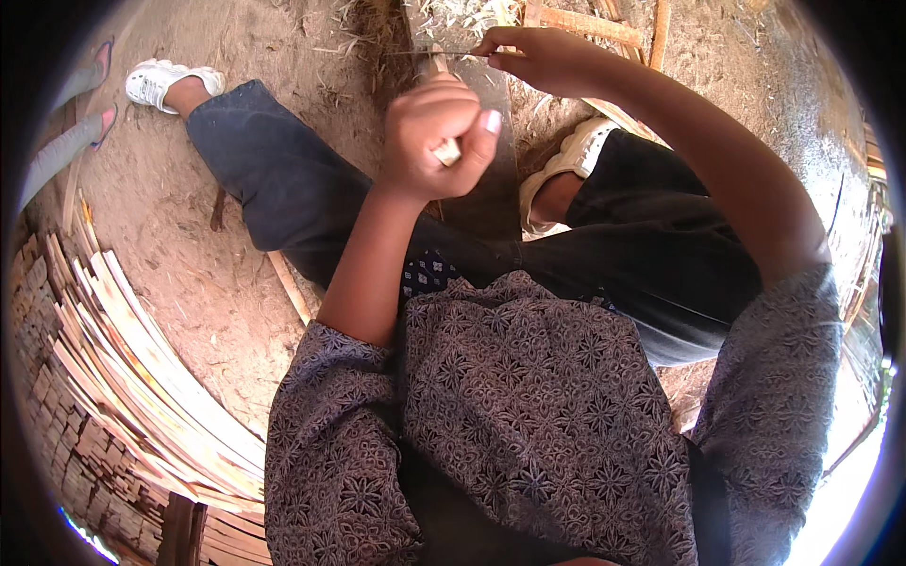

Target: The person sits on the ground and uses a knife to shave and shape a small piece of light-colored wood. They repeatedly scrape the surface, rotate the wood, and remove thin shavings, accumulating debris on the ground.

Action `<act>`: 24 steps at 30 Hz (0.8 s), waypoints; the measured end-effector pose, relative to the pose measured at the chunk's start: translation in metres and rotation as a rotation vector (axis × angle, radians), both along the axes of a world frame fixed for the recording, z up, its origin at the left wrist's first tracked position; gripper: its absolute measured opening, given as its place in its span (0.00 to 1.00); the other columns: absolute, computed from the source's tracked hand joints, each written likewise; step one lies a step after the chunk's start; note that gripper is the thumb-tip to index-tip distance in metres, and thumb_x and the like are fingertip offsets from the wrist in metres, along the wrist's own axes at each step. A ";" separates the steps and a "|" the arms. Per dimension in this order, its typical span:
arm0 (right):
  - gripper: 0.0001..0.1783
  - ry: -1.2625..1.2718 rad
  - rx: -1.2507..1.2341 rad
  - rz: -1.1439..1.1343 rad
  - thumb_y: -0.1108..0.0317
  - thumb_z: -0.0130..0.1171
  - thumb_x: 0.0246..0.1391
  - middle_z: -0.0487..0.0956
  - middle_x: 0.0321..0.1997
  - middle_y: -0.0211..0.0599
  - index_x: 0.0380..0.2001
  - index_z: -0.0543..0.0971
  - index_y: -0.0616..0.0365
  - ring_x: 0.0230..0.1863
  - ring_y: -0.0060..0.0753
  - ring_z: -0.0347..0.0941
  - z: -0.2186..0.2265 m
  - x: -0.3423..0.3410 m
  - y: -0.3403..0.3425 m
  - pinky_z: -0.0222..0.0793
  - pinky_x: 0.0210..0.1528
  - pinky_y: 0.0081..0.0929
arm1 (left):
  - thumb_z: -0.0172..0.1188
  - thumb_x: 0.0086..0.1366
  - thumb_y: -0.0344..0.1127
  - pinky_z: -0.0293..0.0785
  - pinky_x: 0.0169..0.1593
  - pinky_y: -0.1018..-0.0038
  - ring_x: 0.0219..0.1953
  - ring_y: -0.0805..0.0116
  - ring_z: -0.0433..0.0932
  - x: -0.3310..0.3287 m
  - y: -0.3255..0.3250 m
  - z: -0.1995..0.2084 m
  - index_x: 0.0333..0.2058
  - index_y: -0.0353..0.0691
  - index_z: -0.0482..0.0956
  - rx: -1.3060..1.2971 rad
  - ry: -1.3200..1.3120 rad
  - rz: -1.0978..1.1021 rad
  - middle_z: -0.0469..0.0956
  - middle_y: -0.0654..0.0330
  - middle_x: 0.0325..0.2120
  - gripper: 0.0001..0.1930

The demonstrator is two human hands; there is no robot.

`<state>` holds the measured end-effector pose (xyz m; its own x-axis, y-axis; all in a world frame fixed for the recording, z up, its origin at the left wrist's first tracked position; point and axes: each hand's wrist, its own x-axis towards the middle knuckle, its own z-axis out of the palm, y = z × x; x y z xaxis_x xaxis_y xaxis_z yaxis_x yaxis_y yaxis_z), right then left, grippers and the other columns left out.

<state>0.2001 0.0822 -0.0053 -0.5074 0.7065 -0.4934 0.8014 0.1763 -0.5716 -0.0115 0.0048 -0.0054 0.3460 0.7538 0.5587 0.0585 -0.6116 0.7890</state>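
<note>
My left hand (436,132) is closed in a fist around a pale wooden stick (447,151). One end of the stick shows beside the thumb, and more of it sticks out past the far side of the fist. Beyond it to the right, my right hand (540,58) pinches the end of a thin, dark, straight piece (429,53), perhaps a blade or a wire. This thin piece runs leftward across the far end of the stick; whether they touch I cannot tell. Under both hands lies a dark board (486,184) between my legs.
Long split wooden strips (142,358) are heaped at the lower left, beside a woven wall (57,415). Wood shavings (363,38) litter the ground at the far side. Wooden pieces (590,26) lie at the far right. Another person's feet (102,94) show at the far left.
</note>
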 end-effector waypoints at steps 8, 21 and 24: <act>0.17 0.107 0.140 -0.002 0.49 0.50 0.71 0.81 0.28 0.41 0.55 0.77 0.39 0.31 0.42 0.81 -0.031 0.012 -0.007 0.74 0.40 0.44 | 0.59 0.59 0.24 0.61 0.25 0.69 0.16 0.61 0.63 0.000 0.000 -0.001 0.14 0.35 0.65 -0.048 -0.152 0.065 0.64 0.56 0.13 0.16; 0.18 0.128 -0.158 -0.001 0.53 0.50 0.73 0.83 0.49 0.41 0.57 0.76 0.49 0.50 0.37 0.79 0.019 -0.010 -0.010 0.71 0.54 0.37 | 0.59 0.57 0.24 0.60 0.25 0.67 0.16 0.58 0.62 -0.006 -0.001 0.000 0.14 0.36 0.63 -0.069 -0.047 0.027 0.62 0.56 0.13 0.17; 0.17 0.147 -0.188 0.022 0.56 0.49 0.74 0.82 0.52 0.40 0.57 0.75 0.50 0.52 0.34 0.79 0.032 -0.011 -0.009 0.70 0.56 0.36 | 0.60 0.57 0.24 0.60 0.25 0.66 0.16 0.57 0.61 -0.007 -0.001 0.003 0.14 0.36 0.62 -0.073 -0.031 0.018 0.61 0.56 0.13 0.17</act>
